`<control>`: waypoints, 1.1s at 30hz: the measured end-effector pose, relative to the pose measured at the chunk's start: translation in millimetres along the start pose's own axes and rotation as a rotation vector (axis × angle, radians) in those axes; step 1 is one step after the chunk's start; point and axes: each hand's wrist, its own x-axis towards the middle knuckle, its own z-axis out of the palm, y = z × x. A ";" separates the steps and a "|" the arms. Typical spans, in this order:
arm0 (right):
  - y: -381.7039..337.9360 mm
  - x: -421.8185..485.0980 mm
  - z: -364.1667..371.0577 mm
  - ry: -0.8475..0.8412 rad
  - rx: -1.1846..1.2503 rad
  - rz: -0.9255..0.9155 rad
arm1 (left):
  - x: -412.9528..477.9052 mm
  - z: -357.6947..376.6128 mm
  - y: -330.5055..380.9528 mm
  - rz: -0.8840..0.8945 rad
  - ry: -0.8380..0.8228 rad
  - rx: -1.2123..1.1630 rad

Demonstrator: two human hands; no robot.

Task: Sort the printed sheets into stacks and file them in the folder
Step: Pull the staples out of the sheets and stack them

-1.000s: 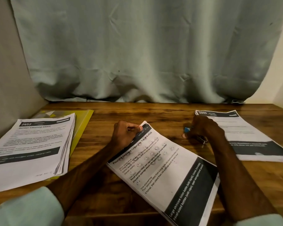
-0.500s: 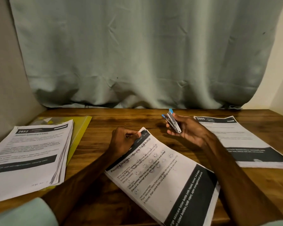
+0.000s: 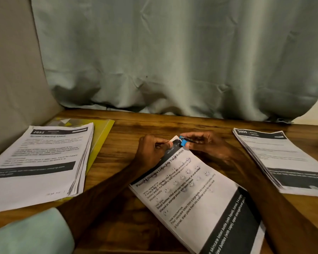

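Head view. Wooden table (image 3: 128,129), grey-green curtain (image 3: 173,61) at 12 o'clock.

Middle stack (image 3: 196,195) of printed sheets lies skewed, running from centre down to 5 o'clock. Left hand (image 3: 151,151) at its 11 o'clock corner, fingers curled, thumb and forefinger pinching that corner, which lifts slightly. Right hand (image 3: 208,145) comes in from 3 o'clock, fingers curled round a small stapler (image 3: 184,141); its blue end sits right at the pinched corner, touching the paper. Whether the stapler is closed on the sheets, cannot tell.

Left stack (image 3: 40,162) at 9 o'clock, thick, on top of the yellow folder (image 3: 102,136), which sticks out at the stack's 1 to 3 o'clock edge. Right stack (image 3: 283,160) at 3 o'clock, well apart from both hands. Pale sleeve (image 3: 28,233) at 7 o'clock.
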 end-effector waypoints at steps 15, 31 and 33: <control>-5.0 2.8 7.7 -0.100 -0.060 -0.113 | 0.5 0.1 2.7 0.006 0.026 -0.010; -0.1 10.9 16.3 -0.015 -0.097 -0.213 | 2.2 0.2 1.2 -0.020 0.052 -0.117; 1.0 11.4 17.3 -0.001 -0.110 -0.231 | 2.0 0.2 1.8 -0.022 0.054 -0.116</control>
